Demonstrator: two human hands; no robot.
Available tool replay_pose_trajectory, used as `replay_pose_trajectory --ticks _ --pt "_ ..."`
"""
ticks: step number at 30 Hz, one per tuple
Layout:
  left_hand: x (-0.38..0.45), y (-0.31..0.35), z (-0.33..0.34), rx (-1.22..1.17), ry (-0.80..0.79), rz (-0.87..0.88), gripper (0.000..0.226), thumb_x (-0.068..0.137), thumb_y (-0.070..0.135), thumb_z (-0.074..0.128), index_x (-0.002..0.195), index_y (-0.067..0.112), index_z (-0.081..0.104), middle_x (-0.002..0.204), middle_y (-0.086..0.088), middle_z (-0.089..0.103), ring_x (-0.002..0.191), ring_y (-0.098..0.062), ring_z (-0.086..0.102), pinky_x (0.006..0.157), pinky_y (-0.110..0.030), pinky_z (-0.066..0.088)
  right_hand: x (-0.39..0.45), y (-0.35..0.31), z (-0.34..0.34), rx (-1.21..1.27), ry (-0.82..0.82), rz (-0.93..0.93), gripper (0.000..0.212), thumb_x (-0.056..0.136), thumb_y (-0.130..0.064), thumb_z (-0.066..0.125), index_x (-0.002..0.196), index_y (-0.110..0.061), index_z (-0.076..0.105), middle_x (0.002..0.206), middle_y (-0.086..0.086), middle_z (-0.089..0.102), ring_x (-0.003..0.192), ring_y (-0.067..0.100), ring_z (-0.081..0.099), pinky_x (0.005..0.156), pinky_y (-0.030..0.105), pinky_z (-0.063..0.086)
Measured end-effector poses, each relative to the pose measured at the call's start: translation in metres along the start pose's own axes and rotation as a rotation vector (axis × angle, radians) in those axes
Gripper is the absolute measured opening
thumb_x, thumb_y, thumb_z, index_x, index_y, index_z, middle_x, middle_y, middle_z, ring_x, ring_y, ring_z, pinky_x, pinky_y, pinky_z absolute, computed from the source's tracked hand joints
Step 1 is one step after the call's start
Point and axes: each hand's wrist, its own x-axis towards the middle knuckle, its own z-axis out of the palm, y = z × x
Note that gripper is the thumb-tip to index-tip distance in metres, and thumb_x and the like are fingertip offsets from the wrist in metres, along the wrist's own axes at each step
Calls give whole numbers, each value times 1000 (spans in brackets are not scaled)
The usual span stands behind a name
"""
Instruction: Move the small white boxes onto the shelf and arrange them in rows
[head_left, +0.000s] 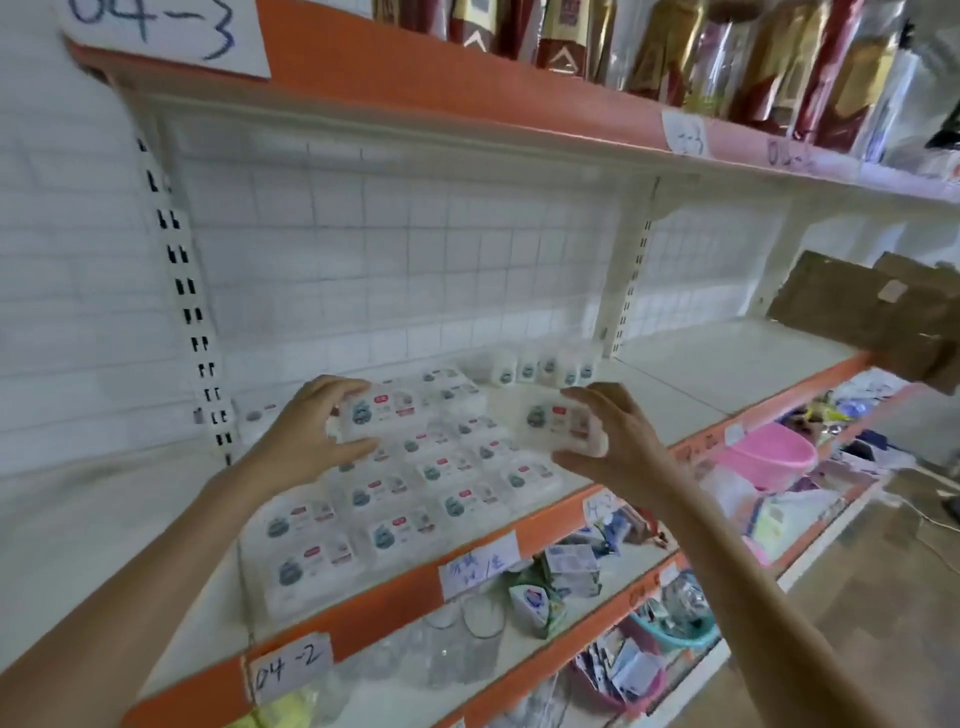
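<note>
Several small white boxes with green and red labels lie flat in rows on the white shelf with an orange front edge. My left hand grips one white box above the back rows, fingers over its far edge and thumb under it. My right hand grips another white box held just right of the rows, above the shelf. A few more white boxes stand upright at the back of the shelf.
A brown cardboard box sits at the shelf's right end. The shelf above holds red and gold packages. Lower shelves hold glass cups, a pink basin, a teal bowl and loose packets. Paper labels are stuck on the orange edges.
</note>
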Motion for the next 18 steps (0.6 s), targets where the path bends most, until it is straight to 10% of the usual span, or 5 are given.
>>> replay_pose_trajectory --ticks 7,13,18 --pt "-5 -39 -37 114 96 -272 61 75 18 76 129 13 47 116 2 44 105 -8 42 79 -3 29 111 -30 71 155 -233 -308 67 75 -27 76 133 -17 44 127 4 30 107 11 38 89 8 25" --pt "-24 -54 -45 154 122 -466 60 75 17 75 129 12 49 114 -1 44 105 -11 44 81 2 30 161 -60 130 125 -461 -496 69 80 -38 69 138 -17 39 135 5 32 123 21 39 99 22 32" --pt "-36 -64 -39 138 129 -613 58 77 22 74 129 14 49 119 3 46 110 -12 47 97 -22 37 177 -78 167 -117 -492 -622 70 83 -53 57 141 -21 34 138 4 35 127 23 32 103 37 30"
